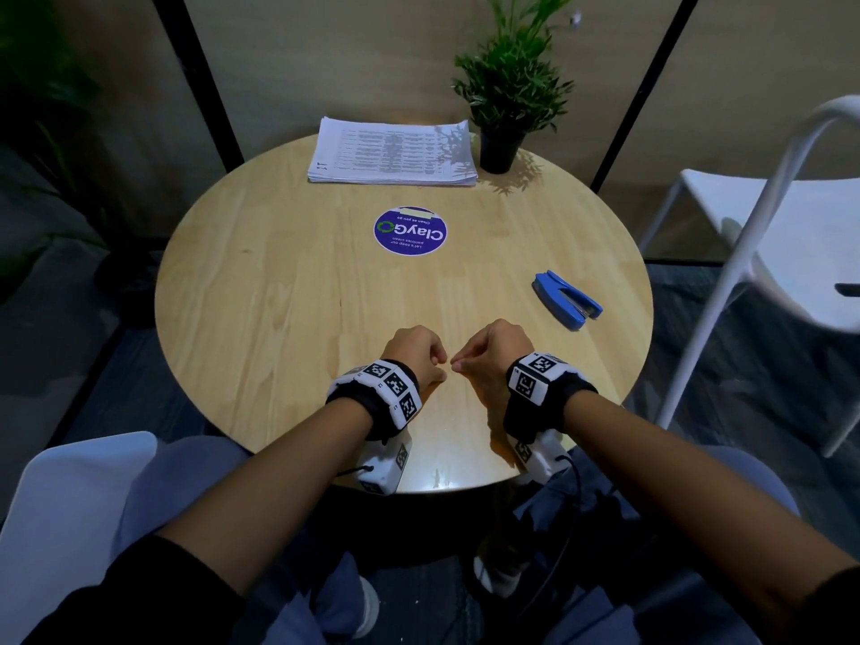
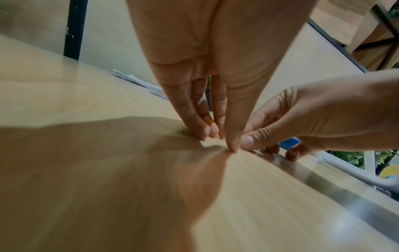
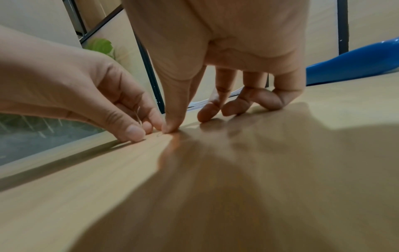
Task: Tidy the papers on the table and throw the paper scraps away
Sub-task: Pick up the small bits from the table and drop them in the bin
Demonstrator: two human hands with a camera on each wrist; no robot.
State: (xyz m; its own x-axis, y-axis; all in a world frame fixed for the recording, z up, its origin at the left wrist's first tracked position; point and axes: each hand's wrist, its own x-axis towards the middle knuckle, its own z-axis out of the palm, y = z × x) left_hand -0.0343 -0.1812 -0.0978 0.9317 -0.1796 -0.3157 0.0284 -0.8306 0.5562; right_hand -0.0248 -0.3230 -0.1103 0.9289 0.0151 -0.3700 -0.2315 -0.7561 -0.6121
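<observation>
A neat stack of printed papers (image 1: 393,153) lies at the far edge of the round wooden table (image 1: 288,295); its edge shows in the left wrist view (image 2: 138,81). No loose scraps are visible. My left hand (image 1: 414,353) and right hand (image 1: 488,351) rest side by side near the table's front edge, thumbs almost touching. In the left wrist view the left hand (image 2: 215,136) has its fingertips bunched on the wood. The right hand (image 3: 190,119) has loosely curled fingers with their tips on the table. Neither hand visibly holds anything.
A blue stapler (image 1: 565,300) lies to the right of the hands. A round purple sticker (image 1: 410,231) marks the table's middle. A potted plant (image 1: 505,95) stands beside the papers. A white chair (image 1: 768,235) is on the right.
</observation>
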